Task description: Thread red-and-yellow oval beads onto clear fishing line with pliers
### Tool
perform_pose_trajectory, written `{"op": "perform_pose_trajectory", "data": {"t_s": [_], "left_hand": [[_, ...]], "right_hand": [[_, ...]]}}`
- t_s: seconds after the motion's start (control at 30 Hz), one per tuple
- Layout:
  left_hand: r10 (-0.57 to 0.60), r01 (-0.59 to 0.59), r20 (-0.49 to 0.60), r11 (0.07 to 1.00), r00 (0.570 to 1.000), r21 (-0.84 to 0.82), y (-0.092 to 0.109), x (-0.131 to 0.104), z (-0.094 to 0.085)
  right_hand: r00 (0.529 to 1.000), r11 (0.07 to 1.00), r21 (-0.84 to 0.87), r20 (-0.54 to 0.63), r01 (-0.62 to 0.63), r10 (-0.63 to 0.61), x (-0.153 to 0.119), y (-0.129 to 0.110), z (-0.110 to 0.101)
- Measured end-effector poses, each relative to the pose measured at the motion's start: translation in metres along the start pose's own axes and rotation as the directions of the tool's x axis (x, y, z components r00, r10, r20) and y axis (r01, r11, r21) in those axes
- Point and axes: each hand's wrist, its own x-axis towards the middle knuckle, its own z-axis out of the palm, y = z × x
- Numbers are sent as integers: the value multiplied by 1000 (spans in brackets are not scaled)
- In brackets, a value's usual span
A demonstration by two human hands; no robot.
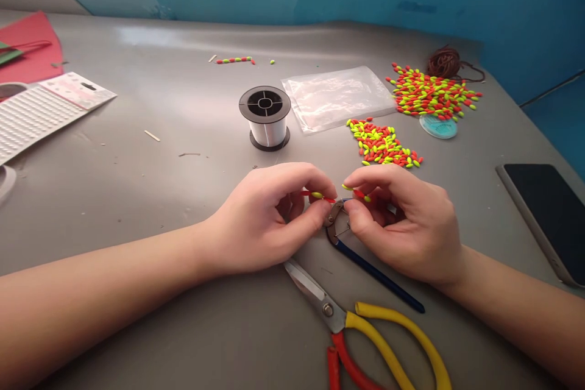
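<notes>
My left hand point(269, 213) is closed in a pinch on a short string of red and yellow-green beads point(316, 195). Facing it, my right hand point(406, 219) pinches more beads point(359, 194) of the same kind between thumb and fingers. The line through them is too thin to make out clearly. Below the fingertips lie pliers point(379, 276) with dark blue handles, their jaws partly hidden by my hands. Scissors point(328, 309) with yellow and red handles rest nearer to me, the blade tips under my left hand.
A spool of clear line point(267, 132) stands beyond my hands. Two bead piles point(384, 145), a clear plastic bag point(338, 97), a turquoise round disc point(439, 127) and brown cord point(443, 62) lie behind. A phone point(543, 219) is at right, a white card sheet point(50, 113) at left.
</notes>
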Motion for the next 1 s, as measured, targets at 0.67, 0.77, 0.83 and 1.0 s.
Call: {"op": "perform_pose_trajectory", "data": {"t_s": [0.67, 0.77, 0.83, 1.0], "left_hand": [[-74, 74, 6, 993, 997, -89, -4, -3, 1], [-55, 55, 12, 996, 998, -70, -3, -3, 1], [-43, 43, 13, 998, 999, -50, -3, -3, 1], [-39, 39, -3, 999, 999, 1, -3, -3, 2]], "right_hand": [[992, 991, 51, 29, 123, -124, 4, 2, -1], [989, 989, 58, 40, 137, -140, 4, 3, -1], [988, 988, 57, 42, 146, -148, 5, 3, 0], [988, 989, 39, 38, 145, -147, 5, 4, 0]]}}
